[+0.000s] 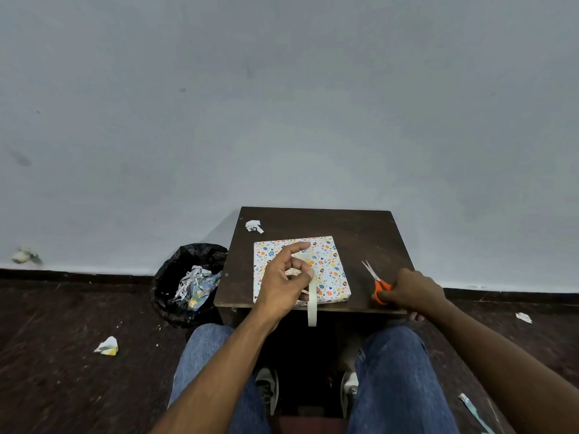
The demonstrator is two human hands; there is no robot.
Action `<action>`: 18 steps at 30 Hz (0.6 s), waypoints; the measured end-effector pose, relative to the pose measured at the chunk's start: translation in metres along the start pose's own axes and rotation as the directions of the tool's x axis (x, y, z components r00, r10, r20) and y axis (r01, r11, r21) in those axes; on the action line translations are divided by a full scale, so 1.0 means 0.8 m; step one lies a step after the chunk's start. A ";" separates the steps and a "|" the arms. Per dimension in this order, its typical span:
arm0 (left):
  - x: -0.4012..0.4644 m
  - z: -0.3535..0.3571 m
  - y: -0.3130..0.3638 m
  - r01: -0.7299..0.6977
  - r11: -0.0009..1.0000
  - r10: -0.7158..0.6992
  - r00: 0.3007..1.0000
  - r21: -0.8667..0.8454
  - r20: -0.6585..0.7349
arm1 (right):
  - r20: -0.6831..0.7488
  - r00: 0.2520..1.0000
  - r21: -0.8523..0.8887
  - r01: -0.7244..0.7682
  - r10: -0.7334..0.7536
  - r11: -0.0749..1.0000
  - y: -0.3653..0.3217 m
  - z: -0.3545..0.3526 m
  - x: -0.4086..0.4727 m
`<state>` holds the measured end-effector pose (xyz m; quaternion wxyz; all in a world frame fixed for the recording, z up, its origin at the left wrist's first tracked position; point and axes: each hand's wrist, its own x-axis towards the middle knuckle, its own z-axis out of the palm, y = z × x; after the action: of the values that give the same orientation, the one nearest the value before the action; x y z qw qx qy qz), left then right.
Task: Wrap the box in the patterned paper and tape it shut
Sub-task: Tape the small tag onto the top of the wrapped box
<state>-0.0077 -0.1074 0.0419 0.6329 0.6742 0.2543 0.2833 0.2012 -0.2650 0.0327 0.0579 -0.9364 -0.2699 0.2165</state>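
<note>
A flat box (332,267) wrapped in white paper with a colourful egg pattern lies on a small dark wooden table (354,227). Over it, my left hand (283,283) holds a roll of pale tape (312,308) between thumb and fingers, with a strip pulled up along my forefinger. The roll hangs past the table's front edge. To the right of the box, my right hand (410,292) grips the orange handles of a pair of scissors (376,281), whose blades are slightly apart and point to the far left above the table.
A scrap of white paper (253,226) lies at the table's far left corner. A black-lined bin (188,283) with paper cuttings stands left of the table. Crumpled scraps (107,346) lie on the dark floor. A pale wall rises right behind the table. My knees are under the front edge.
</note>
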 end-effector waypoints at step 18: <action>0.000 0.011 0.008 0.020 0.988 -0.015 0.999 -0.154 0.037 | 0.165 0.835 0.706 0.272 -0.526 0.653 -0.056 -0.008 -0.009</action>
<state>-0.0016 -0.1141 0.0477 0.6900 0.6259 0.2264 0.2846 0.1771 -0.2309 0.0516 0.3800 -0.7146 -0.3847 0.4438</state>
